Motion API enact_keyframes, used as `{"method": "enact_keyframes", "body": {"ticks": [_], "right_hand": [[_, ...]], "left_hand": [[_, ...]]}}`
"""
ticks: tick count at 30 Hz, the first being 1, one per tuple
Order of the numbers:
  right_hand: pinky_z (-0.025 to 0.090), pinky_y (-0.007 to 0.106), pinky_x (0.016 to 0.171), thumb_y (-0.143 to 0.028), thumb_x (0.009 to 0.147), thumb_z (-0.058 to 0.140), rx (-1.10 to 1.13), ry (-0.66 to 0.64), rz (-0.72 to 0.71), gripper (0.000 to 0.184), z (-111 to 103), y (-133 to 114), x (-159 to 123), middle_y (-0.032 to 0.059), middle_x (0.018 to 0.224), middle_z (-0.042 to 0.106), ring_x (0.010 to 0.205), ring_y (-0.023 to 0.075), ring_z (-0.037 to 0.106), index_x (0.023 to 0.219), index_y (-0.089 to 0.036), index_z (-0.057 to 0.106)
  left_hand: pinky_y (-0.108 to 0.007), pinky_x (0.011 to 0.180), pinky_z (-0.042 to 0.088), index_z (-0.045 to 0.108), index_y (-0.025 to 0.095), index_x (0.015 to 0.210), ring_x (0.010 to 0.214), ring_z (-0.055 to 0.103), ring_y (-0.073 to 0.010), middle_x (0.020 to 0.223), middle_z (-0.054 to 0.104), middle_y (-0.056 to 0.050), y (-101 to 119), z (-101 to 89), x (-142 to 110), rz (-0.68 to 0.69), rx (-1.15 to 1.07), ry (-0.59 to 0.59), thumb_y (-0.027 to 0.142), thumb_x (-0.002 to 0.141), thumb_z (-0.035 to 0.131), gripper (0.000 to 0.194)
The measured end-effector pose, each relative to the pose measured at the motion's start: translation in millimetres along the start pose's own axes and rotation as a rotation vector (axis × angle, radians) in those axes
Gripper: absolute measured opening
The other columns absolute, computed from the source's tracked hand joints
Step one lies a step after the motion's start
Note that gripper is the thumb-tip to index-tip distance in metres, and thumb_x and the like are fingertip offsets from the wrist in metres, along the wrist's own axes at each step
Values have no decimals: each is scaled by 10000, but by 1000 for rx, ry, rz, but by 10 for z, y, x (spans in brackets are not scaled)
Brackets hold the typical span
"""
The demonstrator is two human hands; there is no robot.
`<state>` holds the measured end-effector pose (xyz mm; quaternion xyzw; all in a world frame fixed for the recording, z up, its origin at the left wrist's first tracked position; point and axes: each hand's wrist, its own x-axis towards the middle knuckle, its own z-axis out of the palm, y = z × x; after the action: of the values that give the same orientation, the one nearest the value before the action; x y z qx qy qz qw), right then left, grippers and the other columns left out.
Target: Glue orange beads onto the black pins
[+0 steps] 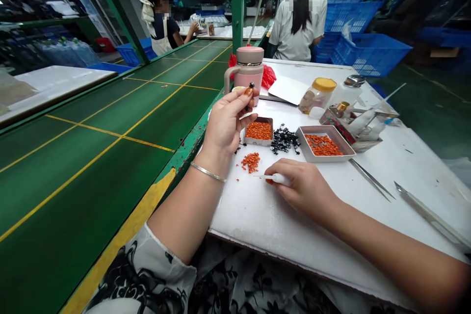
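My left hand point(228, 122) is raised above the white work board point(265, 221) and pinches a small black piece point(251, 86) between its fingertips. My right hand point(301, 189) rests on the board, holding a white-handled pick point(274, 179) with a thin tip pointing left. That tip lies close to a loose pile of orange granules point(250, 162). Just beyond stand a small metal tray of orange granules point(258, 131), a heap of black pieces point(284, 140), and a larger metal tray of orange granules point(324, 143).
Steel tweezers point(371, 179) and a flat metal blade tool point(430, 216) lie to the right. A pink mug point(248, 73) and a yellow-lidded jar point(318, 95) stand behind. A green conveyor belt point(110, 157) runs along the left. Two co-workers point(296, 24) sit beyond, near blue crates point(370, 54).
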<state>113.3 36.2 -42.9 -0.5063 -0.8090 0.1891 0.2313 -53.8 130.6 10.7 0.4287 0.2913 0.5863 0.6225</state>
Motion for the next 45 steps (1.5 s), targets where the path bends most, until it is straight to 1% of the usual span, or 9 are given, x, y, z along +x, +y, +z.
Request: {"method": "enact_keyframes", "body": {"ticks": [7,13,17,21,25,28,30,36,45], "right_hand": [[417,328,703,-223,828,549,-288,-80,89,170,86,-121,155,40,906,681,849,224,637,934,-212,681],[383,309,656,-130,782,501,-419,-77,84,267,128,-147,146,48,917,679,853,218,633,952,-215,688],[388,321,689,-156,801,465,-425,-88,93,272,140,-110,134,46,948,667,900,230,623,968,-198,676],[382,318,729,-225,846,492,-199,-55,101,192,97,-22,158,60,919,661,843,205,594,923,-168,659],[347,288,643,-390,849,558,328,-2,216,262,-39,61,175,22,710,539,660,136,468,749,-148,576],[327,251,569,-402,780,660,740,59,333,279,-178,114,140,6,709,491,611,98,397,758,-138,572],[324,236,549,-394,743,714,895,122,361,291,-277,147,101,5,714,489,610,89,395,771,-134,586],[305,230,540,-353,700,762,1047,278,353,286,-537,201,7,1,662,475,581,76,387,728,-126,589],[323,253,553,-358,683,760,1035,301,362,262,-571,212,-7,5,649,507,583,89,403,716,-132,633]], "left_hand": [[-161,651,473,647,154,910,673,520,-22,767,584,3,63,-107,49,28,-78,47,251,779,632,164],[-150,633,447,649,153,928,659,498,-16,808,594,-6,87,-121,49,28,-77,30,285,799,627,185],[-150,625,450,647,153,910,660,496,-18,787,573,1,86,-111,37,25,-85,17,284,803,624,171],[-156,622,459,642,158,901,663,496,-23,776,554,9,71,-96,33,11,-77,-2,265,805,612,147],[-147,621,459,639,161,889,675,492,-29,774,543,6,49,-35,-2,-5,-18,-49,265,798,606,142],[-144,601,455,634,154,840,665,490,-36,746,527,7,6,50,-66,-47,74,-131,279,775,629,141],[-137,583,439,636,153,818,646,482,-35,741,541,7,-47,112,-117,-74,152,-205,323,765,651,179],[-147,613,410,708,137,864,668,511,-43,749,621,-15,-232,265,-250,-105,428,-399,359,781,650,244],[-161,642,411,735,130,840,700,540,-52,769,661,-14,-297,382,-313,-113,654,-403,284,779,639,192]]}}
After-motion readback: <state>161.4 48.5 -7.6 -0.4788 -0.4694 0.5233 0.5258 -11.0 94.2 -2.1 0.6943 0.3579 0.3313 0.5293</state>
